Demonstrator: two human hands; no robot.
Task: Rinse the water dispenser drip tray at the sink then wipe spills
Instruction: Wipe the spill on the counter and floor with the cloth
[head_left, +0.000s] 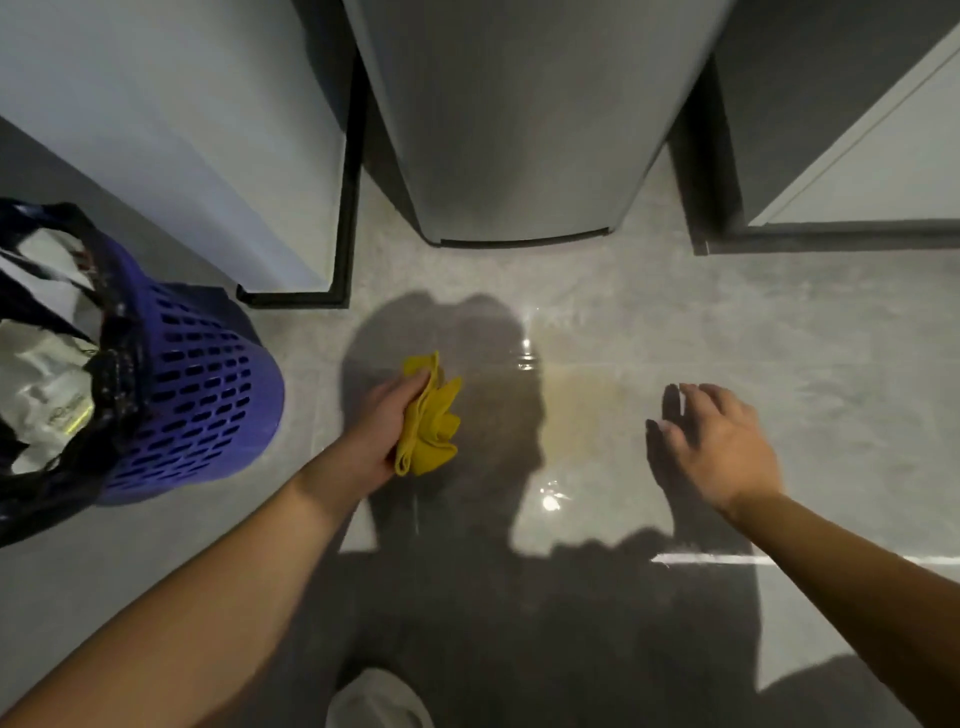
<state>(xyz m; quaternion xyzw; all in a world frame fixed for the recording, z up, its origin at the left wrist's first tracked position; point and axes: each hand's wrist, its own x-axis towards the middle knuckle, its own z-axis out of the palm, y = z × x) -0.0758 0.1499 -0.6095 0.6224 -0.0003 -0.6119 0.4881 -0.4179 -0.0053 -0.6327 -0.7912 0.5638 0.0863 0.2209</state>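
My left hand (382, 431) grips a bunched yellow cloth (428, 421) above the grey tiled floor. A yellowish wet patch (576, 410) with shiny glints lies on the floor just right of the cloth. My right hand (714, 447) hovers over the floor to the right of that patch, fingers spread and relaxed, holding nothing. The grey body of the water dispenser (519, 130) stands straight ahead, its base at the far edge of the wet area. No drip tray is in view.
A purple slotted waste basket (192, 389) lined with a dark bag and full of rubbish stands at the left. A white cabinet (171, 130) is at the back left, another cabinet (857, 156) at the back right. My knee (376, 701) shows at the bottom.
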